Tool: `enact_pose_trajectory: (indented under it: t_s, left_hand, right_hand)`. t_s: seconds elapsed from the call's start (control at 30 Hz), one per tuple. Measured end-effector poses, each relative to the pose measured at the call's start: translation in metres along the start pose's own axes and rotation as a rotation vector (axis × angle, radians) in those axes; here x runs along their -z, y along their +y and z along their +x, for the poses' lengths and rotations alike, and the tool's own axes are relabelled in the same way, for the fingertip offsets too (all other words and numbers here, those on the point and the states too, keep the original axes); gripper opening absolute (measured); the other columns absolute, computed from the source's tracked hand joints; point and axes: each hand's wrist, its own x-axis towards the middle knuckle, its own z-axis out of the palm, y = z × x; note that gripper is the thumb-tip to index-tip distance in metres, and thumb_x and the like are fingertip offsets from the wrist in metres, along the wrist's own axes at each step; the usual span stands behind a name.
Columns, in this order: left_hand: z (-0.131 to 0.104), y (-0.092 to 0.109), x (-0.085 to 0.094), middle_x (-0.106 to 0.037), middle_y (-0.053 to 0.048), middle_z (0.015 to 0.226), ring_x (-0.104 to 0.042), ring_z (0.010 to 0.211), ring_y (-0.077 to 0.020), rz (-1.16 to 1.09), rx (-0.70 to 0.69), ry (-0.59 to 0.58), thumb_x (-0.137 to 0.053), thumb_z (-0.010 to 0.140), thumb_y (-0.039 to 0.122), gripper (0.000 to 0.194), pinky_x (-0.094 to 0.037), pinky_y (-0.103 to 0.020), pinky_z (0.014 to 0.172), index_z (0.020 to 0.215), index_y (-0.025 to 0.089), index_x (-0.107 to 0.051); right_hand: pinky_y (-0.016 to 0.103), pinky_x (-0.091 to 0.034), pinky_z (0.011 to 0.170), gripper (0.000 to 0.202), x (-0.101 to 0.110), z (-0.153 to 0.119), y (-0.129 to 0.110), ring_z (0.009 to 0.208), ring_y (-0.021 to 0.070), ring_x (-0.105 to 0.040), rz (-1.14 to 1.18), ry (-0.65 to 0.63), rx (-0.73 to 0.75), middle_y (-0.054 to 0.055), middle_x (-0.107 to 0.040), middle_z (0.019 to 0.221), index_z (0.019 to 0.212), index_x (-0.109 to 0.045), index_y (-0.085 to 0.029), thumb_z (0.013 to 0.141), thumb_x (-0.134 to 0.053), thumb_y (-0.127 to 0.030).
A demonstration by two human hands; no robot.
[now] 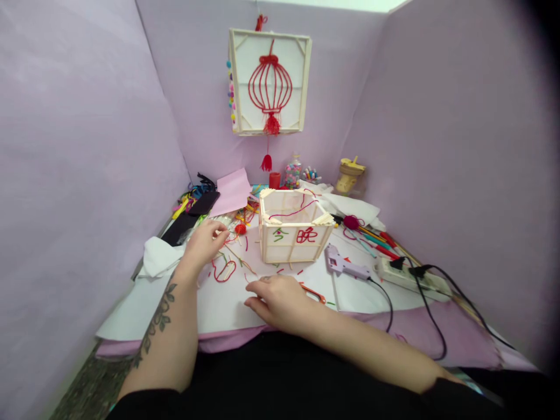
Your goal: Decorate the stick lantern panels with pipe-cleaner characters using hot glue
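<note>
My left hand [205,241] is over the left part of the table, its fingers curled together beside a small red ball of yarn [240,229]; whether it holds a thread is too small to tell. Near the front edge, my right hand [277,300] hovers low with thumb and fingers apart and nothing between them. Just beyond it stands a white box lantern frame [296,245] with one green and one red character on its front. A loop of red string [224,280] lies between the hands. Orange-handled scissors [315,293] are partly hidden behind my right hand.
A lilac glue gun [347,267] and a power strip [411,278] with black cables lie at the right. Above hangs a finished lantern [270,83]. Pink paper [231,192] and a white cloth [161,256] are at the left, a jar of pompoms [293,172] at the back.
</note>
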Motion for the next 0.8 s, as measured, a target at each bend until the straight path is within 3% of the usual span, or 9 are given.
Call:
enact_pose_trajectory:
  t_s: [0.23,0.3,0.4,0.43,0.57,0.7,0.8]
  left_hand:
    - [0.0,0.002,0.0,-0.066,-0.003,0.083,-0.061,0.076,-0.0166,-0.35,0.166,0.016,-0.049,0.083,0.036,0.022,-0.048,-0.027,0.071,0.093,0.018,-0.058]
    - [0.0,-0.004,-0.001,-0.068,-0.006,0.091,-0.063,0.086,-0.0196,-0.248,0.223,0.115,-0.05,0.083,0.031,0.022,-0.049,-0.031,0.079,0.099,0.018,-0.059]
    - [0.0,-0.007,-0.004,-0.063,-0.011,0.114,-0.057,0.109,-0.0266,0.082,0.255,0.332,-0.051,0.084,0.025,0.026,-0.044,-0.039,0.095,0.103,0.018,-0.066]
    - [0.002,-0.006,-0.006,-0.062,-0.012,0.119,-0.056,0.113,-0.0272,0.157,0.239,0.332,-0.048,0.085,0.024,0.028,-0.043,-0.039,0.098,0.105,0.018,-0.067]
    - [0.02,0.009,-0.022,-0.066,-0.009,0.119,-0.059,0.112,-0.0221,0.241,0.109,0.009,-0.04,0.09,0.025,0.036,-0.043,-0.031,0.099,0.113,0.018,-0.067]
    - [0.051,0.022,-0.042,-0.069,-0.015,0.112,-0.063,0.104,-0.028,0.302,0.094,-0.135,-0.052,0.085,0.035,0.033,-0.047,-0.036,0.089,0.107,0.016,-0.068]
    - [0.065,0.023,-0.055,-0.072,-0.015,0.097,-0.067,0.092,-0.0286,0.345,0.095,-0.247,-0.065,0.074,0.032,0.028,-0.049,-0.035,0.082,0.096,0.015,-0.069]
  right_hand:
    - [0.027,-0.043,0.066,0.024,-0.003,0.001,0.007,0.081,0.0202,-0.069,0.088,0.041,-0.102,0.005,-0.074,0.092,0.102,-0.068,-0.021,0.094,-0.052,-0.037]
    - [0.028,-0.043,0.067,0.024,-0.002,0.001,0.005,0.082,0.0205,-0.069,0.107,0.019,-0.106,0.005,-0.074,0.093,0.102,-0.068,-0.021,0.093,-0.053,-0.037]
    - [0.028,-0.044,0.069,0.025,-0.002,-0.001,0.003,0.085,0.0209,-0.069,0.119,-0.027,-0.108,0.006,-0.074,0.094,0.102,-0.068,-0.02,0.093,-0.053,-0.037]
    - [0.028,-0.044,0.069,0.025,-0.003,-0.002,0.003,0.086,0.021,-0.068,0.121,-0.034,-0.103,0.007,-0.073,0.095,0.102,-0.068,-0.02,0.093,-0.052,-0.037]
    - [0.028,-0.045,0.071,0.025,0.0,-0.008,0.004,0.086,0.0211,-0.068,0.137,-0.016,-0.054,0.007,-0.073,0.092,0.101,-0.069,-0.02,0.093,-0.053,-0.037]
    - [0.027,-0.045,0.07,0.023,0.005,-0.016,0.007,0.084,0.0199,-0.068,0.178,0.029,-0.014,0.007,-0.073,0.09,0.101,-0.069,-0.019,0.092,-0.054,-0.035]
    - [0.027,-0.045,0.069,0.022,0.004,-0.022,0.012,0.081,0.0196,-0.067,0.203,0.041,-0.013,0.006,-0.072,0.086,0.099,-0.069,-0.019,0.092,-0.054,-0.033]
